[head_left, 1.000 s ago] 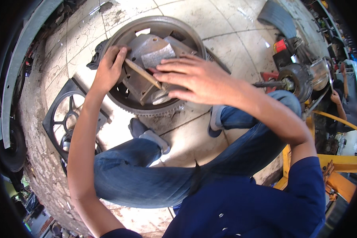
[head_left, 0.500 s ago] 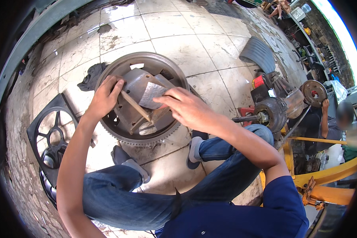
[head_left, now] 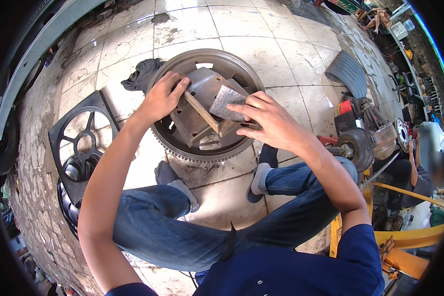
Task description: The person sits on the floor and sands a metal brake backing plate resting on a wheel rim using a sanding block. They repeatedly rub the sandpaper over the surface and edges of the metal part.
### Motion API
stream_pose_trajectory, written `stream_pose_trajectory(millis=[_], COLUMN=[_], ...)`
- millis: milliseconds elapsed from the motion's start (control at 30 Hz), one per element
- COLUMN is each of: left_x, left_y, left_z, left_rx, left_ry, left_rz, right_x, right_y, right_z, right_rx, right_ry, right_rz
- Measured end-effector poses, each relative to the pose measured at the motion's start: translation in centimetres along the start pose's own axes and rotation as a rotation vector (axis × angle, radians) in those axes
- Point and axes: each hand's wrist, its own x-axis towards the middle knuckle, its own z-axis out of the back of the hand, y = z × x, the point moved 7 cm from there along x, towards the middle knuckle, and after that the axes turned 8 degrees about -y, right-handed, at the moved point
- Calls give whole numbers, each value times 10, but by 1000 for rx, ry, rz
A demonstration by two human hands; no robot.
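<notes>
A large round steel flywheel with a toothed ring lies on the floor in front of my feet. Across it rests a flat brown metal plate with holes. My left hand is closed at the far end of a narrow tan bar, which slants over the plate. The bar's material is unclear. On the right, my right hand pinches a grey speckled sheet that looks like sandpaper, fingers on top and thumb lower down. The parts beneath the sheet are hidden.
At left lies a black fan shroud; a dark cloth touches the flywheel's far side. Right of it are a grey corrugated sheet, a greasy gear housing and a yellow frame. Another person holds a round disc.
My view has shifted, so everything sits further right. The grey sheet and my right hand have slid slightly right over the plate. The other person's disc has turned more edge-on.
</notes>
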Motion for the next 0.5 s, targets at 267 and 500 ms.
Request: stream_pose_trajectory(millis=[267,500], left_x=[2,2], left_y=[3,2], left_z=[1,-1], left_rx=[34,10], left_ry=[-3,-9], left_rz=[5,-10], right_x=[2,-6], right_y=[-2,-6], right_z=[3,-6], right_rx=[-59,-175], right_ry=[-43,11], right_rz=[68,75])
